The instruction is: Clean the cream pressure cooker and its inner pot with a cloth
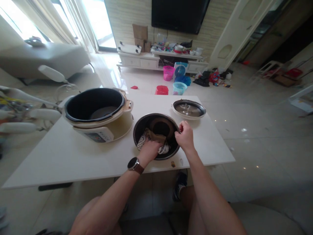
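Note:
A dark round inner pot [160, 125] rests on the white table before me, its opening turned up and towards me. My right hand [185, 135] pinches the pot's right rim between thumb and fingers. Inside the pot, my left hand [150, 150] presses a patterned cloth [156, 138] against the lower wall; its fingertips are partly hidden in the folds. To the left stands the cooker body [110, 125], cream-coloured with a control panel and a dark hollow inside. A round lid [189, 110] lies with its metal inner side up at the right back.
The white table [97, 163] carries small scraps [173, 164] near its front edge. Beyond it on the floor are a red tub [161, 90], a light blue basket [179, 87] and a pink basket [168, 73]. A white fan-like frame [31, 114] stands at the left edge.

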Motion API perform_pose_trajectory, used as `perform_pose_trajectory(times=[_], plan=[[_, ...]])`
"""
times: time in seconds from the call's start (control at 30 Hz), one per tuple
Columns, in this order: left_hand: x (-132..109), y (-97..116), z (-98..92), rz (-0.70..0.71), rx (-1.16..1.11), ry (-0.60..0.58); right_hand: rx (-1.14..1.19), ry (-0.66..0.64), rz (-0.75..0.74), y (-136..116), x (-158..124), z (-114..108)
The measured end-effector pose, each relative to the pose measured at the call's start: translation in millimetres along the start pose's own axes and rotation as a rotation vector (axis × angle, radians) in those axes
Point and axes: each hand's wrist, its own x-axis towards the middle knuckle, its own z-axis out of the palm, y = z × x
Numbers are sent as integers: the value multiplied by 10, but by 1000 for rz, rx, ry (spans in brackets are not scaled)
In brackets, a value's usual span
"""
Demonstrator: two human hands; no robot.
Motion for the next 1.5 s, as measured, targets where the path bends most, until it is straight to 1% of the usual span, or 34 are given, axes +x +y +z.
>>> perform_pose_trajectory(times=[0.1,0.2,0.3,0.37,0.43,0.53,0.6,0.67,0.73,0.8,0.83,0.9,0.97,1.0,1.07,1.13,1.2,1.3,1.37,1.4,1.43,1.5], plan=[[5,-40,3,38,29,-45,50,4,33,-68,5,-5],[-3,-91,-3,33,34,-16,69,0,11,-124,-14,11],[-5,-92,7,-33,24,0,91,12,-19,-160,-47,52],[16,-40,40,-104,-21,7,106,42,-33,-178,-73,92],[67,56,97,-192,-146,28,118,73,-57,-198,-102,136],[182,239,195,-306,-477,107,108,89,-119,-225,-142,191],[242,332,232,-318,-673,190,82,76,-158,-229,-161,208],[255,363,226,-273,-744,217,55,53,-165,-209,-167,204],[215,323,178,-220,-673,151,51,55,-120,-161,-156,187],[145,226,107,-190,-495,58,73,83,-47,-97,-135,169],[109,166,71,-178,-383,34,92,100,-9,-65,-124,163],[56,44,6,-151,-160,41,132,116,51,-17,-110,167],[37,-49,-34,-148,-2,90,174,115,96,-3,-113,195],[39,-76,-42,-162,41,110,195,114,115,-8,-120,215],[60,-83,-27,-204,56,131,228,120,143,-32,-140,261],[94,-33,22,-225,-15,134,250,132,148,-61,-160,299],[140,54,91,-248,-174,127,274,147,133,-83,-177,321],[227,191,186,-323,-566,155,300,174,132,-97,-200,333],[275,252,210,-339,-828,223,302,180,149,-95,-219,340],[288,267,204,-327,-912,254,303,179,158,-90,-229,345],[290,272,185,-310,-947,266,307,182,165,-80,-237,352],[263,254,120,-275,-885,217,310,199,190,-46,-245,366]])
